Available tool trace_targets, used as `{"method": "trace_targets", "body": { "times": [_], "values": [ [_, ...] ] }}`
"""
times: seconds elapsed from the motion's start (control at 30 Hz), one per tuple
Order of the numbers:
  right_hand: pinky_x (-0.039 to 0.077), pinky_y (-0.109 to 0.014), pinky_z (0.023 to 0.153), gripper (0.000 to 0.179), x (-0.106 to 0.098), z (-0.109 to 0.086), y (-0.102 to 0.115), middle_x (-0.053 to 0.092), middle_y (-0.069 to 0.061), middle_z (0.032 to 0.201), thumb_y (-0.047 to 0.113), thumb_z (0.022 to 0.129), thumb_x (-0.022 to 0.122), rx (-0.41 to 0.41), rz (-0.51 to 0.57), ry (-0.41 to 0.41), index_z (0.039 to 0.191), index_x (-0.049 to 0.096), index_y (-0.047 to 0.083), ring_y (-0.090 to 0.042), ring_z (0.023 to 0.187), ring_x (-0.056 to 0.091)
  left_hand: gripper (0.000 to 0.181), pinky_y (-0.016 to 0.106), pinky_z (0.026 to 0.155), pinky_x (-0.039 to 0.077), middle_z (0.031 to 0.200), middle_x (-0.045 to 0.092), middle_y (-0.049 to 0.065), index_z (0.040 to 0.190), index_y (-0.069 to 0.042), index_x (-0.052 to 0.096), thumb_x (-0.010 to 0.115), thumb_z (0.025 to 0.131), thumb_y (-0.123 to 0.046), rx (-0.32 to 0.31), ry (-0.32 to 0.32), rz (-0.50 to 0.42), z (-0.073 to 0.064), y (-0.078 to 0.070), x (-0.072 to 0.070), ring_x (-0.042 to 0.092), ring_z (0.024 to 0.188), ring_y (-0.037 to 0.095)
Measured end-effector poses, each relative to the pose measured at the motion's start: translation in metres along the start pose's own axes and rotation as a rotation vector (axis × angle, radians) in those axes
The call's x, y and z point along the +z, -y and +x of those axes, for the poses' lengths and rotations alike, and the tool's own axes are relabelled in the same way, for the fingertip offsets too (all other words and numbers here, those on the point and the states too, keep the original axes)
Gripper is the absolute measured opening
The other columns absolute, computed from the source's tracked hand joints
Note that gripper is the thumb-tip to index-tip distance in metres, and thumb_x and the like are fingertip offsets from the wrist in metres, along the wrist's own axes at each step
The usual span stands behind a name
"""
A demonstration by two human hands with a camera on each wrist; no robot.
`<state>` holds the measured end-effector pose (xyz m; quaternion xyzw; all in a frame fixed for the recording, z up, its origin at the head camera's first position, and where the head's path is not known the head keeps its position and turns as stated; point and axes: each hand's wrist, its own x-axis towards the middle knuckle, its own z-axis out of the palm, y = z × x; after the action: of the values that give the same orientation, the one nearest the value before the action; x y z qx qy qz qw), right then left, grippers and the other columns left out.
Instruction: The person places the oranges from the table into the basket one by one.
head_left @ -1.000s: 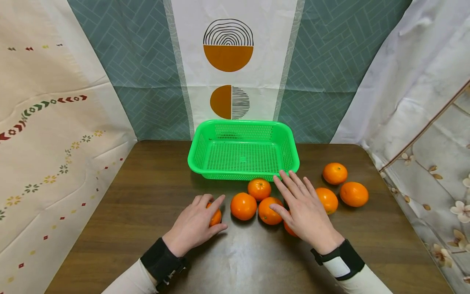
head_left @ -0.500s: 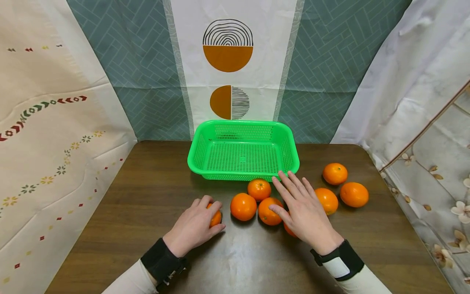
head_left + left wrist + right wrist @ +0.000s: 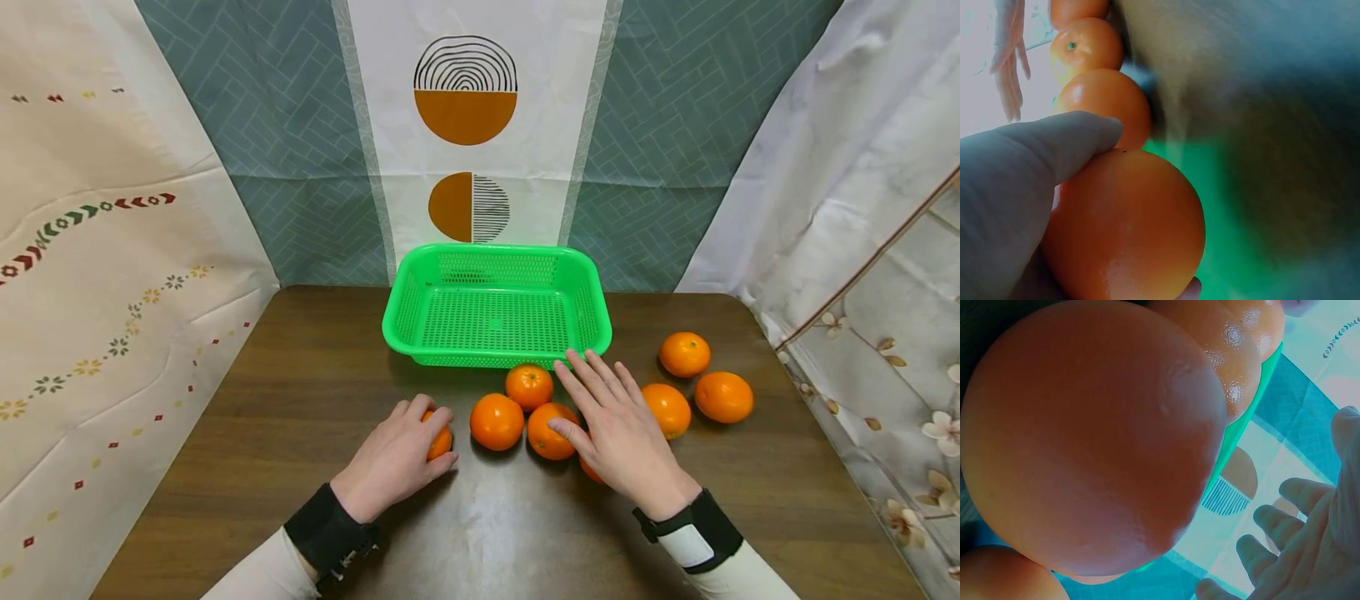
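Note:
My left hand (image 3: 397, 458) has its fingers and thumb curled round an orange (image 3: 439, 442) on the table. In the left wrist view the same orange (image 3: 1129, 225) fills the lower middle, with the thumb (image 3: 1066, 140) along its side. My right hand (image 3: 626, 433), fingers straight and spread, is over a partly hidden orange (image 3: 589, 469). The right wrist view shows a large near orange (image 3: 1091, 437) apart from the fingers (image 3: 1297, 519). Between the hands sit three oranges, one (image 3: 497, 422) nearest the left hand, another (image 3: 552, 431) beside the right thumb, and one (image 3: 529, 387) behind.
A green plastic basket (image 3: 405, 346) with nothing in it stands at the back of the brown table (image 3: 300, 358). Right of my right hand lie three more oranges, among them one (image 3: 667, 410) close to it and one (image 3: 723, 397) farther right. Patterned cloths (image 3: 300, 125) hang behind and at the sides.
My left index finger and thumb, spread out a second ago, have drawn in round the orange. The right hand and the other oranges are practically where they were.

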<state>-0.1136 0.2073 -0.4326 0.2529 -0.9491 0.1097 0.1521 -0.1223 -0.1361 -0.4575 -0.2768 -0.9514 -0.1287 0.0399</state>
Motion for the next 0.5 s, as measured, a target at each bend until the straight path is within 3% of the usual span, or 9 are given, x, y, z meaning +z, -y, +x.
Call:
{"method": "trace_targets", "body": {
  "times": [0.5],
  "values": [
    [0.022,-0.065,0.130,0.079,0.000,0.000,-0.002,0.032,-0.011,0.179,0.060,0.112,0.055,-0.009,0.001,-0.023,0.173,0.038,0.013,-0.034,0.167,0.025,0.045,0.036,0.071,0.055,0.123,0.061,0.011,0.131,-0.013,0.071,0.087,0.097,-0.036,0.049,-0.133,-0.003,0.023,-0.008,-0.042,0.058,0.106,0.032]
  ]
}}
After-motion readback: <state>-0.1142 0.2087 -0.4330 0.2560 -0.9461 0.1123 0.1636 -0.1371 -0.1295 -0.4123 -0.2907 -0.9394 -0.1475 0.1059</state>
